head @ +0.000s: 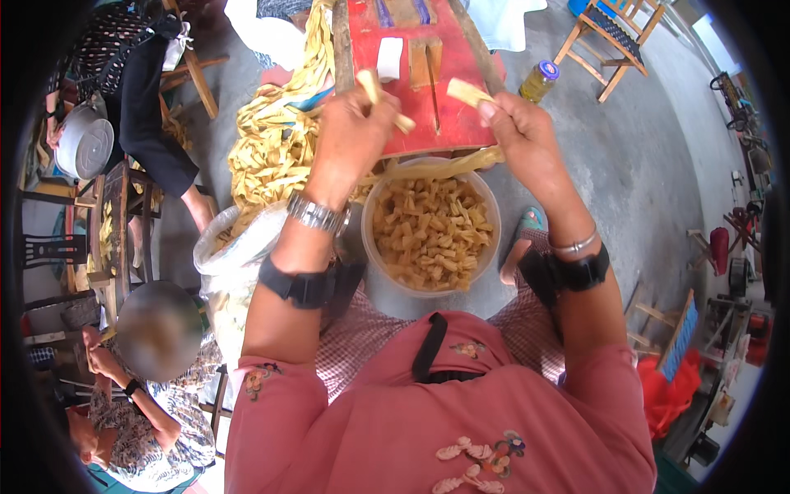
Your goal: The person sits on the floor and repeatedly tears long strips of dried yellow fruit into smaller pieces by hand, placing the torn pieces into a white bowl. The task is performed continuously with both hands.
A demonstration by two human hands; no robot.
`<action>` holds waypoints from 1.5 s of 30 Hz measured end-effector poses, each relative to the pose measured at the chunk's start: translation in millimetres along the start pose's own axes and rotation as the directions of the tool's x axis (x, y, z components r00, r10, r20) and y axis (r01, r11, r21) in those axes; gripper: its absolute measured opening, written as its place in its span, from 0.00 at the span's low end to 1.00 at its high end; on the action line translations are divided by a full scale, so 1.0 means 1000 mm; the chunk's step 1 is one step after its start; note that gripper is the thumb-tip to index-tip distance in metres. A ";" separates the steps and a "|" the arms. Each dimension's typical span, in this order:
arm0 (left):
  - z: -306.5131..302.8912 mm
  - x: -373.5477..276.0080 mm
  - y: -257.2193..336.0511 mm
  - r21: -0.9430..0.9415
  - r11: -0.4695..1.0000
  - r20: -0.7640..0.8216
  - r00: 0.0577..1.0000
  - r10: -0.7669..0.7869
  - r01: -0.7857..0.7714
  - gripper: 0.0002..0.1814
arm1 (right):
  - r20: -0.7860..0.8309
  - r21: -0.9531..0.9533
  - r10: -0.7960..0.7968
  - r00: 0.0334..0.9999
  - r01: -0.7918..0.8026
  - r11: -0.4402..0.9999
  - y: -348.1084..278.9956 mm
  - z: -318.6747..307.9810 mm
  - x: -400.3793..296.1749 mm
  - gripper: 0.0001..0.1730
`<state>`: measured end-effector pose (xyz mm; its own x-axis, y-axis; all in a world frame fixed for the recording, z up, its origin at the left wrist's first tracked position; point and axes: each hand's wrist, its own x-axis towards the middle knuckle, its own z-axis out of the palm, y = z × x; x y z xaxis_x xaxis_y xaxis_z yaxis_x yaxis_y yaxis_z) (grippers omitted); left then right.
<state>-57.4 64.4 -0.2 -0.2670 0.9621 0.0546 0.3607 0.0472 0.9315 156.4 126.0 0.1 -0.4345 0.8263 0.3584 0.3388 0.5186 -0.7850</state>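
Note:
My left hand [355, 136] grips a short folded pale yellow strip [369, 86] whose ends stick out on both sides of the fingers. Between the thumb and fingers of my right hand [528, 129] is another flat yellow piece [467, 92]. Both hands are over the near end of a red-topped bench [460, 133]. A wooden block [424, 52] is set on the bench, with a thin dark bar [436, 114] in front of it. Below, a translucent plastic tub [368, 250] holds many short yellow pieces [432, 238]. A longer yellow strip [457, 165] lies across its far rim.
A heap of long yellow strips [271, 148] hangs left of the bench, above a white woven sack [216, 265]. A lidded jar [539, 82] stands right on the concrete floor. Two people are at the left, one near a metal pot [85, 139]. A wooden chair [608, 43] stands far right.

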 end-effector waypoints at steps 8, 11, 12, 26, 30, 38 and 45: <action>0.042 -0.062 0.000 -0.005 0.927 0.635 0.718 -0.286 0.374 0.27 | 0.020 0.453 0.181 0.983 -0.171 0.875 -0.044 -0.023 -0.038 0.14; 0.049 -0.062 -0.008 -0.376 0.726 0.610 0.744 -0.273 0.575 0.30 | 0.073 0.539 0.118 0.990 -0.139 0.830 -0.059 -0.030 -0.049 0.14; 0.048 -0.063 -0.004 -0.474 0.641 0.595 0.756 -0.272 0.604 0.29 | 0.078 0.606 0.085 0.993 -0.114 0.787 -0.061 -0.034 -0.054 0.14; 0.041 -0.063 0.027 -0.754 0.325 0.514 0.820 -0.251 0.571 0.19 | 0.564 0.714 0.097 0.820 -0.543 0.442 -0.066 -0.032 -0.075 0.17; 0.024 -0.078 0.043 -0.561 0.677 0.600 0.797 -0.064 0.477 0.18 | 0.188 0.709 0.157 0.969 -0.245 0.662 -0.059 -0.018 -0.072 0.17; 0.015 -0.081 0.050 -0.480 0.847 0.678 0.709 0.194 0.228 0.09 | 0.164 0.674 0.269 0.949 -0.307 0.672 -0.062 0.005 -0.073 0.15; 0.028 -0.085 0.037 0.058 0.737 0.044 0.739 0.672 -0.674 0.11 | 0.279 0.500 0.344 0.896 -0.442 0.745 -0.060 0.002 -0.065 0.16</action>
<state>3.5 -7.8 19.2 0.0847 0.7547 0.6506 0.4973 -0.5978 0.6287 162.8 41.0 22.6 -0.5057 0.8580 -0.0899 0.0266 -0.0886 -0.9957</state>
